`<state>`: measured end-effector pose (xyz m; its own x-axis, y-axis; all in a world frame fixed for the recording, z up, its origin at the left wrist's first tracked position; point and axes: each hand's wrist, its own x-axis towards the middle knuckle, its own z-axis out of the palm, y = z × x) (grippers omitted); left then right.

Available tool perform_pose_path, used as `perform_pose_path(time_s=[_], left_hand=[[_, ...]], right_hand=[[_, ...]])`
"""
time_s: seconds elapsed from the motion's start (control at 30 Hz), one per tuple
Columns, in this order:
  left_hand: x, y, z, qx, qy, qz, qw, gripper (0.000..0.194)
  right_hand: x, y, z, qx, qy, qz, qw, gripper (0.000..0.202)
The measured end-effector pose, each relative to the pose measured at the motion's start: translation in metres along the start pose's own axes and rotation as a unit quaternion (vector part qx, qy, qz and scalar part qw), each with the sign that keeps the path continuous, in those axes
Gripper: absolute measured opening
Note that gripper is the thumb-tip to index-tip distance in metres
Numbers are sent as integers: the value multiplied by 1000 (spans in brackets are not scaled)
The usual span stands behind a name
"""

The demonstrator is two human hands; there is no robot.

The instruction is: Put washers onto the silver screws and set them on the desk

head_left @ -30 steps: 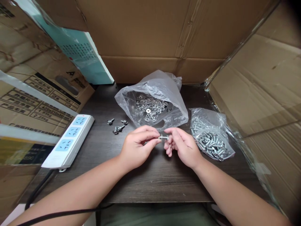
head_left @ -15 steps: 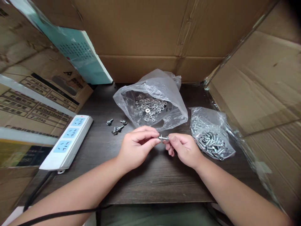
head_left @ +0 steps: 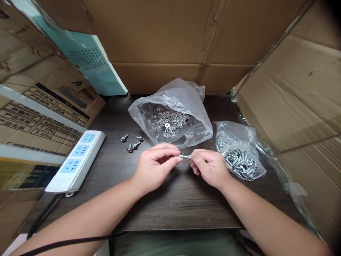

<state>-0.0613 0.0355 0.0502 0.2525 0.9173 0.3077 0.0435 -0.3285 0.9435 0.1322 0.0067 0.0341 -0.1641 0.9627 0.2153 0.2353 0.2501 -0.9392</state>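
Note:
Between my two hands is a small silver bolt (head_left: 185, 156), lying sideways with a washer around it. My left hand (head_left: 157, 167) pinches the washer end between thumb and fingers. The other end sits in the fingertips of my right hand (head_left: 209, 165). Behind them an open clear plastic bag (head_left: 181, 97) holds many flat washers (head_left: 170, 121). To the right lies a second clear bag (head_left: 238, 129) full of silver bolts (head_left: 239, 161). Several bolts with washers on them (head_left: 133, 146) rest on the dark table left of the washer bag. My fingertips hide both ends of the held bolt.
A white power strip (head_left: 77, 160) with blue socket faces lies at the left, its black cable running toward the front. Cardboard walls (head_left: 165, 35) stand behind and at both sides of the dark table (head_left: 173, 209). A light-blue panel (head_left: 90, 60) leans at the back left.
My right hand has shifted very slightly, and a bit more of the bolt shows between my fingertips. My left hand is nearly still.

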Motion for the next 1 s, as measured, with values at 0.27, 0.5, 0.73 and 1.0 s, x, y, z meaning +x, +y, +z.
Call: perform_pose_path(time_s=[0.27,0.5,0.73,1.0], left_hand=[[1,1,0,2,-8,-18,1000,6],[0,1,0,2,-8,-14,1000,6],[1,1,-1,-12,-6,-21,1000,5],[0,2,-1,2,-1,-5,1000,5]], right_hand=[[-3,-3,1,8,27,-56,998,17],[1,0,-2,3,-16,-8,1000,35],[-2,0,2,-33,43,-95,994,15],[0,-1,-1,-42,22,-89,995,14]])
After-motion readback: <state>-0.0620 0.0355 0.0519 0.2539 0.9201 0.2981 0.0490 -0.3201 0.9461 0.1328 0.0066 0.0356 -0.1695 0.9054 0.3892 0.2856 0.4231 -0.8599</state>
